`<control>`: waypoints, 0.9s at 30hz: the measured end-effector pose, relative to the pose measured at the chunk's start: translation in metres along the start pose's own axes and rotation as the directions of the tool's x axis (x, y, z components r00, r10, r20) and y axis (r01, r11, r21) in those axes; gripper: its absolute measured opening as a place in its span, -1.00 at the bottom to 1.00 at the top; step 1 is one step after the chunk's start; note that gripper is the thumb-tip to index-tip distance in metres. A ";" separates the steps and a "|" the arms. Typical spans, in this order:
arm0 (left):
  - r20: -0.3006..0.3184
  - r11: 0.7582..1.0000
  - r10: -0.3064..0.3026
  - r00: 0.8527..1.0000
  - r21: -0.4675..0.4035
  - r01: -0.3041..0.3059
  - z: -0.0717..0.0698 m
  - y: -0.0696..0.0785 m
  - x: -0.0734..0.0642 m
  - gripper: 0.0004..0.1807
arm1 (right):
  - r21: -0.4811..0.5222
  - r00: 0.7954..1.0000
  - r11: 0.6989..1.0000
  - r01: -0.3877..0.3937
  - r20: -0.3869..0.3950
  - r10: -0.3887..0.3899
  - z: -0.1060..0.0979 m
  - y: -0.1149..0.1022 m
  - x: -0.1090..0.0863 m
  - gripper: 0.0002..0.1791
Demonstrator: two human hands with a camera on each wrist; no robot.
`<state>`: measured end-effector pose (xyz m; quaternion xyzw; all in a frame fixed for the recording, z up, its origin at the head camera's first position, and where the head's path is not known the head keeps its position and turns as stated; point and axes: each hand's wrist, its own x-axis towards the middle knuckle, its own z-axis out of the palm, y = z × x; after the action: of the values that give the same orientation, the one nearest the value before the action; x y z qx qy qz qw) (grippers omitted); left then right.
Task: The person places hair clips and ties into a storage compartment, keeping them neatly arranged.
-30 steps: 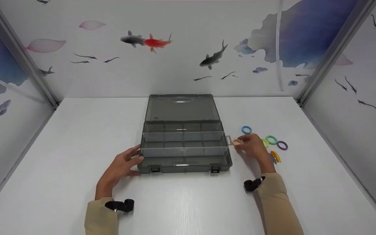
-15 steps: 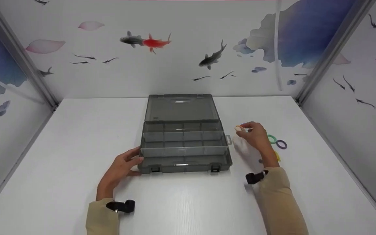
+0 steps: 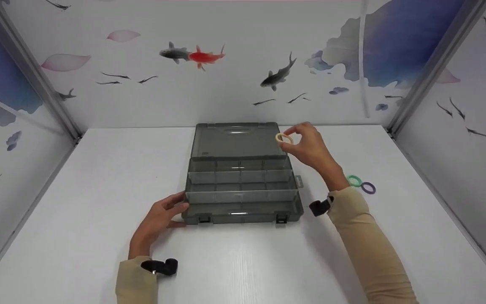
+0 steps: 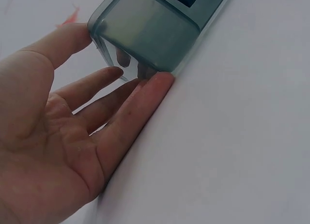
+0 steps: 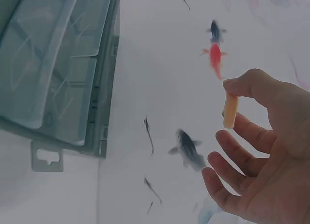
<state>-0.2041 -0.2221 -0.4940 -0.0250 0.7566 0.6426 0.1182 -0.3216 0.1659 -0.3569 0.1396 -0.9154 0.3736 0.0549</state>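
My right hand (image 3: 310,145) pinches a pale orange ring (image 3: 284,138) between thumb and index finger, raised in front of the lid's right edge in the head view. The right wrist view shows the ring (image 5: 231,110) edge-on, the other fingers spread loosely below it. A grey translucent compartment box (image 3: 243,218) lies with its lid (image 3: 234,141) folded back on the table. My left hand (image 3: 154,217) rests against its front left corner; in the left wrist view the outstretched fingers (image 4: 131,112) touch the side wall and the thumb meets the upper edge.
A green ring (image 3: 354,180) and a purple ring (image 3: 368,188) lie to the right of the box, partly beside my right sleeve (image 3: 365,236). The box's hanging tab (image 3: 298,181) sticks out on its right. A fish-printed wall (image 3: 234,93) stands behind the table.
My right hand has lifted the pale orange ring from the table and carried it up and leftward toward the lid. The left hand stays at the box's corner.
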 end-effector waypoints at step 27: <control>-0.007 1.000 -0.010 1.000 -0.030 0.009 0.000 -0.002 0.004 -0.27 | -0.082 0.975 0.986 0.142 0.182 -0.125 0.108 -0.085 0.058 -0.60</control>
<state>-0.2079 -0.2218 -0.4973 -0.0326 0.7473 0.6531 0.1182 -0.3508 0.0200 -0.3651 0.2306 -0.9219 0.3113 0.0055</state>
